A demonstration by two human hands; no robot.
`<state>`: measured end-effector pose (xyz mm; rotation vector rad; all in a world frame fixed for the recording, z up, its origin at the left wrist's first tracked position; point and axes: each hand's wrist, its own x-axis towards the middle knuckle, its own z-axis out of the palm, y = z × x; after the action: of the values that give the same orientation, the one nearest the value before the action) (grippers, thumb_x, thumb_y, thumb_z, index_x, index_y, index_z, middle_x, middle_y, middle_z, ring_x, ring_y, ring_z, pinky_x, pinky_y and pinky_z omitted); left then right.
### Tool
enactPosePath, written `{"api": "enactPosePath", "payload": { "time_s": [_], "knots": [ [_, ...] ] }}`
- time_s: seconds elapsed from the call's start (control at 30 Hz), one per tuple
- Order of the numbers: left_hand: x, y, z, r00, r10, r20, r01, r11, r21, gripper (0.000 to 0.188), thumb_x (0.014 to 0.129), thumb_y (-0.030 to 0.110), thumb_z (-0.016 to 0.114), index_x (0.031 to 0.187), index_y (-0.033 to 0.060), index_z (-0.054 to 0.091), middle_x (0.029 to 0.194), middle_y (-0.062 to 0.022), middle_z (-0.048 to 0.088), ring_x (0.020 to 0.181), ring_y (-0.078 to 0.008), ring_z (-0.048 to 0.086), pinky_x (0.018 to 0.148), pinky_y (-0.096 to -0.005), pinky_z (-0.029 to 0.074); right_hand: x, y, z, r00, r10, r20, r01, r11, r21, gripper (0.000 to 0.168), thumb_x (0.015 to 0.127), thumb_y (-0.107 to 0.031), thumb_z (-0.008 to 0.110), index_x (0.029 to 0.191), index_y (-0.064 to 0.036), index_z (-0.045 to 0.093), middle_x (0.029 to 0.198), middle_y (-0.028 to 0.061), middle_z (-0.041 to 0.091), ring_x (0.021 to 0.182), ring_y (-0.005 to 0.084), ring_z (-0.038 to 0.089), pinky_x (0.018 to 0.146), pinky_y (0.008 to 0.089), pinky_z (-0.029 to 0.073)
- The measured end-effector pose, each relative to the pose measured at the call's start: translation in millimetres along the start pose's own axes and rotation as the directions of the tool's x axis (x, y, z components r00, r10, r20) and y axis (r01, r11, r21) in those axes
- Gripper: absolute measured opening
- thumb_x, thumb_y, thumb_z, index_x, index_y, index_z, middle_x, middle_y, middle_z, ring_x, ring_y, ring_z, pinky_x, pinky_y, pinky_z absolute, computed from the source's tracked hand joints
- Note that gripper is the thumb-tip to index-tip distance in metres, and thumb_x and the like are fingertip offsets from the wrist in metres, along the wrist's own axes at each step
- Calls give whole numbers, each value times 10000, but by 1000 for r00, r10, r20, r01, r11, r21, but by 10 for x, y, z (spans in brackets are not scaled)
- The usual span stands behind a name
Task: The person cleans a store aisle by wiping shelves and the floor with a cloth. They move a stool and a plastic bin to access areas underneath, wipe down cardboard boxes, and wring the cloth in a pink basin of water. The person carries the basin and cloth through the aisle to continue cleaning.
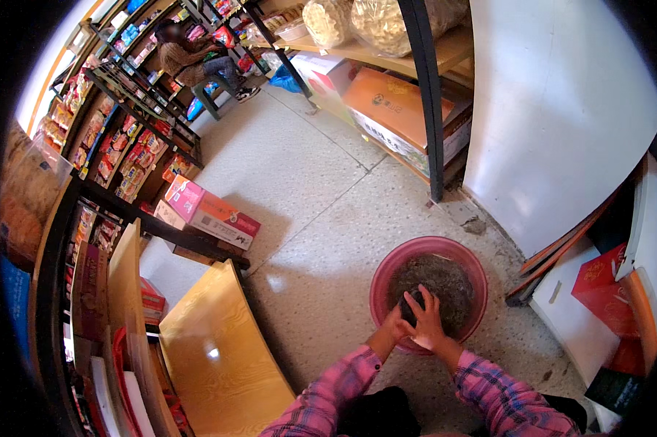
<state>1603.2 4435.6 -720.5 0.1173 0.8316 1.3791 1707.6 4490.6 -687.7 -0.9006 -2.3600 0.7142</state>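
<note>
A round dark pink basin (380, 273) stands on the speckled floor, with murky grey-brown contents (454, 281) inside. Over its near left part, my left hand (395, 326) and my right hand (428, 322) hold a dark, rounded object (410, 306) between them. What the object is, I cannot tell. The right hand's fingers spread across its top and side, while the left hand cups it from the left; part of the left hand's grip is hidden.
A wooden panel (219, 349) is at the lower left, with a cardboard carton (219, 218) beyond. Black-framed shelving (432, 109) and a white panel (558, 109) stand behind the basin. Leaning boards and red boxes (601, 289) lie right. A person (189, 60) sits on a stool far off.
</note>
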Motion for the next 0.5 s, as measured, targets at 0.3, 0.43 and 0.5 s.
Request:
{"api": "enactPosePath", "payload": {
  "time_s": [0.3, 0.43, 0.5],
  "knots": [
    [167, -307, -590, 943, -224, -246, 137, 936, -325, 367, 911, 339, 460, 1175, 89, 509, 1084, -90, 577, 972, -245, 576, 869, -422, 461, 19, 380, 570, 764, 544, 347, -630, 515, 581, 438, 889, -392, 491, 1098, -8, 518, 998, 193, 538, 949, 298, 511, 854, 388, 389],
    [458, -210, -299, 915, -259, -309, 202, 958, -206, 350, 912, 292, 459, 1179, 73, 515, 1098, -78, 587, 972, -261, 575, 880, -409, 460, 107, 1393, 777, 728, 538, 424, -672, 441, 594, 538, 923, -445, 385, 1126, 40, 501, 1045, 210, 554, 986, 297, 524, 856, 377, 404],
    [345, -148, -457, 889, -240, -390, 194, 969, -155, 364, 892, 302, 489, 1178, 78, 511, 1108, -79, 580, 978, -271, 569, 859, -415, 465, 155, 1353, 721, 775, 448, 446, -622, 666, 411, 538, 928, -397, 389, 1231, 47, 414, 1229, 275, 435, 1117, 397, 446, 906, 427, 389]
  ]
}}
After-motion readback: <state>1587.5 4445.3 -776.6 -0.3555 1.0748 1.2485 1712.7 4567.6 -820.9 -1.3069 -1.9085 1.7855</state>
